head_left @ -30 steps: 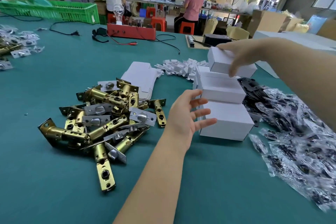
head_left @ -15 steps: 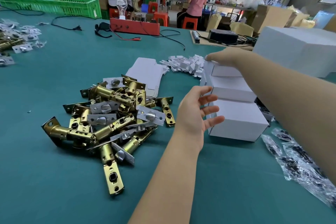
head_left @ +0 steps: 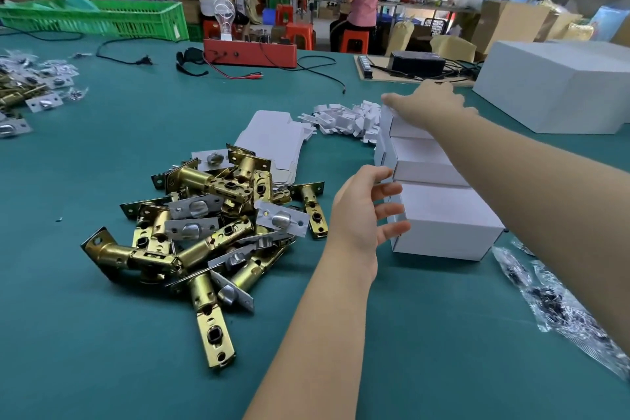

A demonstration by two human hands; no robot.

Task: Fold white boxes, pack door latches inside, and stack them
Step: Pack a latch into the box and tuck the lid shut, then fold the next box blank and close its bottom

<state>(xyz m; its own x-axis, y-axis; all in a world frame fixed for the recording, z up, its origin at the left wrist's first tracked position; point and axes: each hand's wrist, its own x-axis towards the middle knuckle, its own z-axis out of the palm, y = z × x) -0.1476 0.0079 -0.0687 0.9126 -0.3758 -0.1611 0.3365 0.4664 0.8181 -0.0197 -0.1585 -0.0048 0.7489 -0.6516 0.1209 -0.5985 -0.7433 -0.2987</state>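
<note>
Boxes: we count three closed white boxes in a row running away from us. Near box [head_left: 446, 222], middle box [head_left: 422, 160], far box [head_left: 409, 128]. They sit edge to edge, apparently touching; we judge they are being squared into a line or a stack base.

Left hand [head_left: 361, 211]: fingers spread and straight, tips laid against the left face of the near box. Nothing is gripped. The hand seems placed as a stop, keeping the row from sliding left.

Right hand [head_left: 429, 100]: reaches across the row, palm down on the top of the far box, fingers stretched toward its far left corner. We judge it presses or seats the box; we see no curl around it.

Latches [head_left: 211, 222]: a loose heap of brass latches with silver faceplates, left of the boxes and well apart from the right hand, near the left wrist. None is in hand.

Flat blanks [head_left: 269, 140]: a pile of unfolded white cartons behind the heap, within reach for the next fold.

Small white inserts [head_left: 344, 118]: scattered pieces beyond the blanks; their shape is too small to read.

Plastic bags [head_left: 559, 307]: dark contents, lower right, cut by the frame edge; contents unclear.

Large white carton [head_left: 559, 92]: far right, partly out of frame.

Table [head_left: 102, 334]: green cloth.

Hidden: the right forearm covers the right parts of the middle and far boxes. Whether each box holds a latch cannot be told.
</note>
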